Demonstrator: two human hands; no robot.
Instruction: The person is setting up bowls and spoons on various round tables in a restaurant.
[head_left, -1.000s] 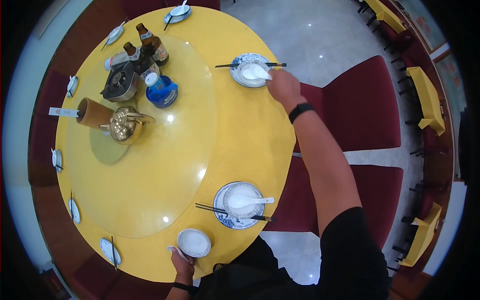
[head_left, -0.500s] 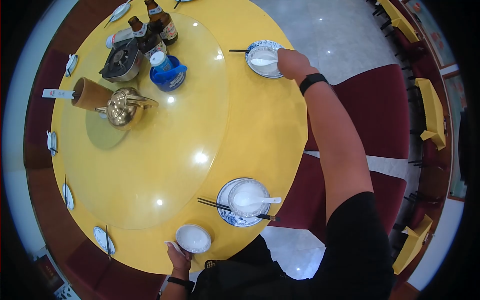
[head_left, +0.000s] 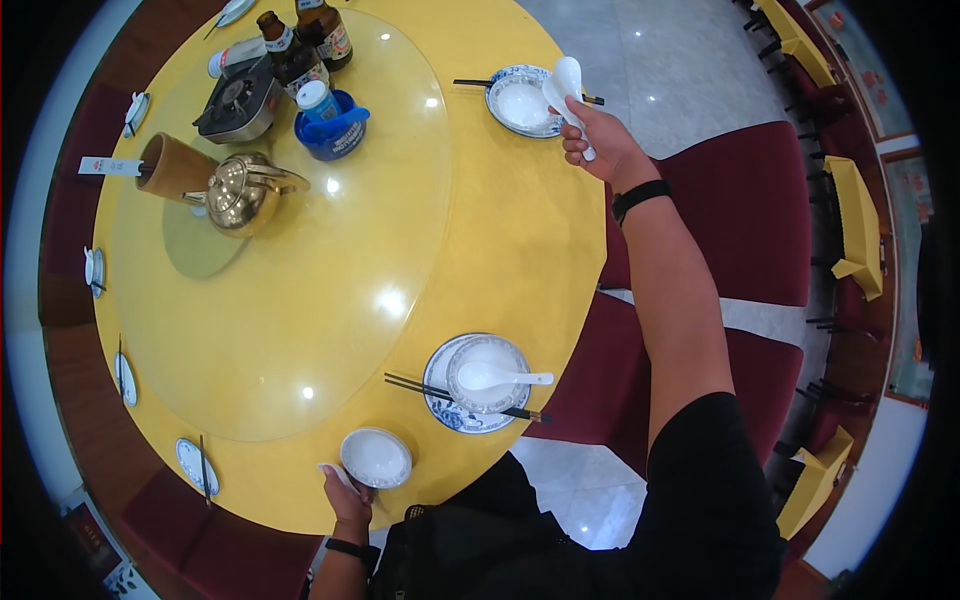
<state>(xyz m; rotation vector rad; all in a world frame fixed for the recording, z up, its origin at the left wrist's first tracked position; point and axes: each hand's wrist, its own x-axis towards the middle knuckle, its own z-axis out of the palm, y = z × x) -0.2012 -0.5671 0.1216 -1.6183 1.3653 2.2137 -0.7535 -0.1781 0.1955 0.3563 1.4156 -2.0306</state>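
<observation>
My right hand (head_left: 598,140) is closed around the handle of a white soup spoon (head_left: 566,82), its bowl end pointing up and away from me. Just left of the spoon, a small white bowl (head_left: 522,103) rests on a blue-patterned plate (head_left: 497,75) with chopsticks beneath. At the near edge, my left hand (head_left: 347,502) grips another white spoon (head_left: 337,475). Its fingers reach against or under an empty white bowl (head_left: 376,457); how far they hold it is hidden. Nearby, a patterned bowl (head_left: 508,352) with a spoon (head_left: 490,377) inside sits on a plate (head_left: 436,372).
A glass turntable (head_left: 350,310) carries a brass teapot (head_left: 240,195), a brown cylinder (head_left: 172,165), a portable stove (head_left: 236,105), a blue container (head_left: 335,140) and two brown bottles (head_left: 290,60). Chopsticks (head_left: 420,388) lie across the near plate. Maroon chairs (head_left: 735,215) stand at right.
My right hand has lifted the spoon out of the far bowl and drawn it slightly toward me, to the right. My left hand still grips its spoon beside the bowl. The view has shifted slightly.
</observation>
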